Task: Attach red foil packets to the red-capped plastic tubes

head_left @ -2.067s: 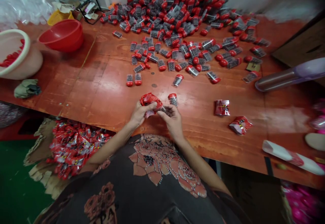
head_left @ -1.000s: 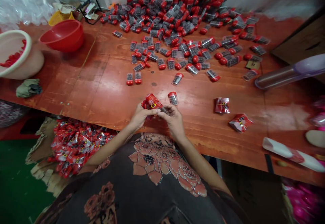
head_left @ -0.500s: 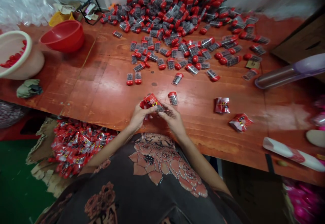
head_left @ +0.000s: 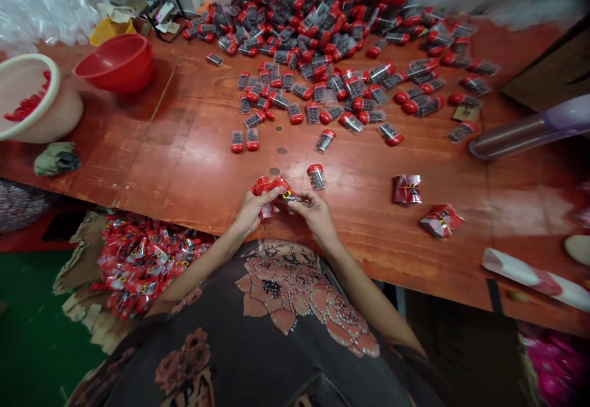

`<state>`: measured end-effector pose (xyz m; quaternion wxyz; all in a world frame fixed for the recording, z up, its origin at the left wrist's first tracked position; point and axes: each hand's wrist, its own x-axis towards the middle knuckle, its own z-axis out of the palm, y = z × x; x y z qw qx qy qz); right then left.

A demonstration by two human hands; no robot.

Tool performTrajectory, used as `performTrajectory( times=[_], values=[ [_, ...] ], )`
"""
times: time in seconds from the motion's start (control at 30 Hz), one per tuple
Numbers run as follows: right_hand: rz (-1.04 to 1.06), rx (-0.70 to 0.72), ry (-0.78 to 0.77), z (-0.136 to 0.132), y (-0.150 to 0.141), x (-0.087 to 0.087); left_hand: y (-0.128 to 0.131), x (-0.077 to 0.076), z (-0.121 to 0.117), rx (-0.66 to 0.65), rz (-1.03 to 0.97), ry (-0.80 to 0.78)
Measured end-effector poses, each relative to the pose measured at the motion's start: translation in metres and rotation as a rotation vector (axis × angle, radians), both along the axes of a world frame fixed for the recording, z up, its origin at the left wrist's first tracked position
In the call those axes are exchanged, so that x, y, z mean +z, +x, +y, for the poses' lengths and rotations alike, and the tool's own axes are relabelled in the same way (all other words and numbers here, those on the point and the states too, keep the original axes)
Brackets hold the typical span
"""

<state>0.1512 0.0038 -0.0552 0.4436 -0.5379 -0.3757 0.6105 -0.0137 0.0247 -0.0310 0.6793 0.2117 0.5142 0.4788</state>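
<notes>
My left hand (head_left: 250, 213) is closed on some red printed wrappers (head_left: 262, 185), bunched near the table's front edge. My right hand (head_left: 316, 215) pinches the right end of one red wrapper with a yellow mark (head_left: 281, 184), so both hands hold it. Whether anything is inside it is hidden by the fingers. Just beyond the right hand lies a small clear container with a red cap and dark contents (head_left: 316, 177). Another such container (head_left: 325, 141) rests a little farther back.
A big heap of the red-capped containers (head_left: 322, 26) spreads across the back. Two red wrapped packs (head_left: 407, 189) lie to the right, near a white roll (head_left: 534, 276). At left stand a red bowl (head_left: 115, 63) and a white bucket (head_left: 55, 102). Red wrappers (head_left: 142, 265) fill a carton below.
The red wrapper between my hands has sunk and tilted slightly, and more of the bunch shows on the left. Both hands stay in nearly the same place. The view has shifted slightly.
</notes>
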Motion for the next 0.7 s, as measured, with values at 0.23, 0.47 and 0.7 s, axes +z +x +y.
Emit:
performTrajectory(
  times=[0.23,0.47,0.7],
  values=[
    [-0.523,0.018,0.271,0.001,0.017,-0.006,-0.01,0.009,0.015,0.148,-0.175,-0.046],
    [-0.536,0.095,0.448,0.014,-0.009,0.036,0.026,0.023,0.01,-0.073,-0.114,-0.062],
    [-0.927,0.202,0.522,0.019,0.018,0.02,0.039,0.033,0.018,-0.205,0.084,-0.056]
  ],
)
